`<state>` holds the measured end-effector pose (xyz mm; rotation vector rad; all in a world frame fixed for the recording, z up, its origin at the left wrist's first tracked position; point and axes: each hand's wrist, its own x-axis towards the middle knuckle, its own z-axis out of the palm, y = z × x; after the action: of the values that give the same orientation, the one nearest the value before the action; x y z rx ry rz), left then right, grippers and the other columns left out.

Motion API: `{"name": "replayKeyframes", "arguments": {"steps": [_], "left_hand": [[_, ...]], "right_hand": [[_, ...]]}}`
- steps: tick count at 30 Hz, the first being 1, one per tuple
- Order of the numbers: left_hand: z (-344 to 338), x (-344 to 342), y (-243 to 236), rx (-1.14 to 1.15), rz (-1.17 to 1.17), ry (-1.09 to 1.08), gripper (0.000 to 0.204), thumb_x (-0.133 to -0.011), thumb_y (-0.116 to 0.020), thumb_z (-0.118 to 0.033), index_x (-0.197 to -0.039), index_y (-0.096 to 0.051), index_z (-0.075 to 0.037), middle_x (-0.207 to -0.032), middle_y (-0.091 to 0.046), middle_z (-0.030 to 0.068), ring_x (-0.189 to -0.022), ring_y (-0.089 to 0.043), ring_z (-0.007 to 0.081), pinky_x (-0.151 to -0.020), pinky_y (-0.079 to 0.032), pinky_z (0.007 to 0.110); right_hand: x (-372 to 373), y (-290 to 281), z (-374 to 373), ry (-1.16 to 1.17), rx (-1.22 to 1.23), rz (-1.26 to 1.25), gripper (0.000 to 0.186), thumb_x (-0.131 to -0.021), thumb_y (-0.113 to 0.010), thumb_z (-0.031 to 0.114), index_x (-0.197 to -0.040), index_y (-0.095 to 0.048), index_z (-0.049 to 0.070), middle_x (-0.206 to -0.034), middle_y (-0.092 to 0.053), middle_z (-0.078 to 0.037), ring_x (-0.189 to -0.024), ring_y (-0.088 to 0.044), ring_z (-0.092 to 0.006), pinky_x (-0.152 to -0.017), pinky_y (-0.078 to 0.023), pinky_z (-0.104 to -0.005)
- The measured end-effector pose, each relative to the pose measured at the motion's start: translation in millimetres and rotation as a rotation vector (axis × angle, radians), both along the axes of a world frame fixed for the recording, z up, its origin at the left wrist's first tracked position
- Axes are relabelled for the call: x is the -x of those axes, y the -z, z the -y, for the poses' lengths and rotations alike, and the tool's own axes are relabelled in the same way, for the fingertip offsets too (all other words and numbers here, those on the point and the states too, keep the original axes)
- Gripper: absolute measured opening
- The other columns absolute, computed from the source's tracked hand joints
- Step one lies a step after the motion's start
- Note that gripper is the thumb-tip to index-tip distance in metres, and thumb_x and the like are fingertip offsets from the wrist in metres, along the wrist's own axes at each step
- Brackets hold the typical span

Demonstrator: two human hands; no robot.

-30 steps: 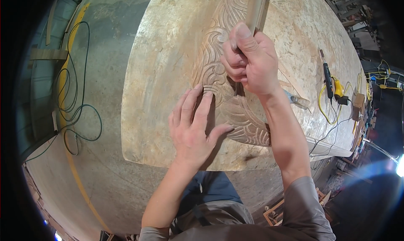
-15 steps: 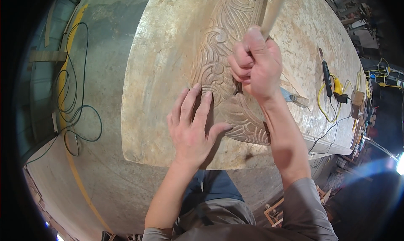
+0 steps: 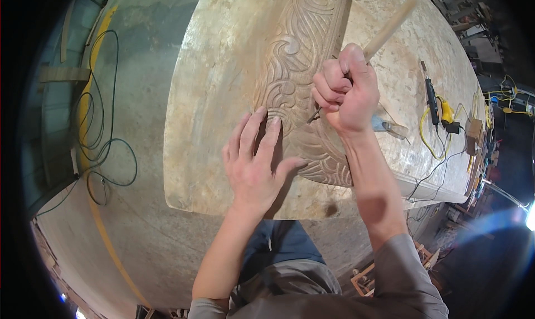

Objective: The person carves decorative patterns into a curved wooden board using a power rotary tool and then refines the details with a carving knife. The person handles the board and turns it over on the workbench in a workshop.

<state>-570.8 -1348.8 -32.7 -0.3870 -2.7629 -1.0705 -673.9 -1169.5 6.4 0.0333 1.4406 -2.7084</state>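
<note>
A long carved wooden panel point(image 3: 298, 68) with swirling relief lies on a wide dusty worktable point(image 3: 217, 96). My left hand point(image 3: 259, 163) rests flat on the panel's near end, fingers spread. My right hand point(image 3: 345, 93) is fisted around a wooden-handled carving chisel point(image 3: 390, 26); the handle sticks up to the upper right, and the thin metal tip meets the carving just right of my left fingertips.
A dark handheld power tool point(image 3: 432, 96) with a yellow cord point(image 3: 429, 138) lies on the table's right side, beside a blue-tipped tool point(image 3: 384, 124). Green cable loops point(image 3: 100, 146) lie on the concrete floor at left. Cluttered shelves stand at far right.
My right hand has tilted the chisel handle from nearly upright toward the upper right, and the fist shifted slightly. My left hand stays pressed on the panel.
</note>
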Motion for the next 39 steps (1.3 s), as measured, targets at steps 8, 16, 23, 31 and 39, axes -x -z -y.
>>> {"name": "replayKeyframes", "arguments": {"steps": [8,16,23,31,39], "left_hand": [[-1.2,-0.2,1.3,-0.01,-0.022,0.002,0.079,-0.073,-0.082,-0.046,-0.137,-0.06,-0.007,-0.147,-0.053,0.0138,-0.13,-0.052,0.0351,-0.104,-0.039,0.047],[-1.2,0.0,1.1,-0.001,-0.028,0.001,0.079,-0.073,-0.082,-0.046,-0.138,-0.06,-0.007,-0.147,-0.053,0.0139,-0.13,-0.052,0.0343,-0.104,-0.039,0.047],[-0.8,0.8,-2.8,-0.011,-0.003,0.006,0.08,-0.071,-0.083,-0.043,-0.138,-0.06,-0.006,-0.147,-0.053,0.0144,-0.13,-0.052,0.0342,-0.105,-0.039,0.047],[-2.0,-0.3,-1.3,-0.01,-0.013,-0.007,0.079,-0.071,-0.083,-0.045,-0.137,-0.061,-0.007,-0.147,-0.053,0.0143,-0.129,-0.053,0.0348,-0.105,-0.04,0.047],[-2.2,-0.7,3.4,-0.005,-0.036,-0.011,0.08,-0.072,-0.083,-0.045,-0.138,-0.06,-0.008,-0.147,-0.054,0.0136,-0.127,-0.054,0.0341,-0.104,-0.04,0.046]], "right_hand": [[2.0,-6.4,-2.5,0.041,-0.089,0.004,0.041,-0.108,-0.042,0.048,-0.083,-0.038,0.017,-0.061,-0.027,0.006,-0.047,-0.021,-0.005,-0.039,-0.016,-0.0222],[-1.0,-5.8,1.0,-0.023,-0.146,-0.097,0.041,-0.109,-0.042,0.048,-0.083,-0.034,0.016,-0.06,-0.027,0.005,-0.047,-0.022,-0.0055,-0.039,-0.017,-0.0231],[-5.6,-10.2,9.4,-0.056,-0.188,-0.172,0.041,-0.109,-0.043,0.046,-0.083,-0.034,0.015,-0.059,-0.028,0.004,-0.046,-0.022,-0.0063,-0.04,-0.017,-0.0246],[-8.4,-12.4,16.0,0.008,-0.243,-0.145,0.042,-0.109,-0.047,0.041,-0.079,-0.035,0.015,-0.056,-0.027,0.005,-0.045,-0.022,-0.0063,-0.04,-0.017,-0.025],[3.8,4.1,-3.1,0.015,0.042,0.086,0.044,-0.109,-0.045,0.039,-0.072,-0.032,0.018,-0.057,-0.025,0.007,-0.046,-0.019,-0.0058,-0.04,-0.014,-0.0241]]}}
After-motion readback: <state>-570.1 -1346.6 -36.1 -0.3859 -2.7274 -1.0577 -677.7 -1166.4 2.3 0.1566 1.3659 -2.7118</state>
